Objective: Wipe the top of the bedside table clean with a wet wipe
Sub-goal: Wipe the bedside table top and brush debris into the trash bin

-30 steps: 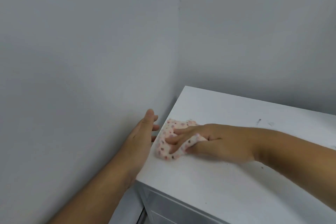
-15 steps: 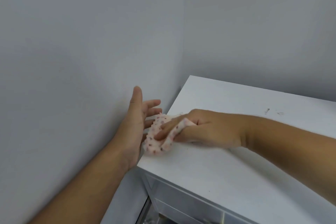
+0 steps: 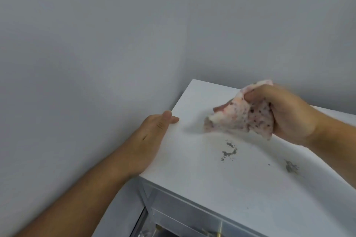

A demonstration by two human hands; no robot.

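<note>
My right hand (image 3: 289, 113) fingers hold the wipe (image 3: 240, 115) up; left hand (image 3: 148, 140) lies flat. Gray dirt (image 3: 229, 152) is left on the tabletop (image 3: 212, 188).

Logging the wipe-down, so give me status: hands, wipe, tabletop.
Right hand bunching wet wipe, lifted off the top. Left hand open against table's left edge. Grey smudges not yet wiped. Nothing in the way.
</note>
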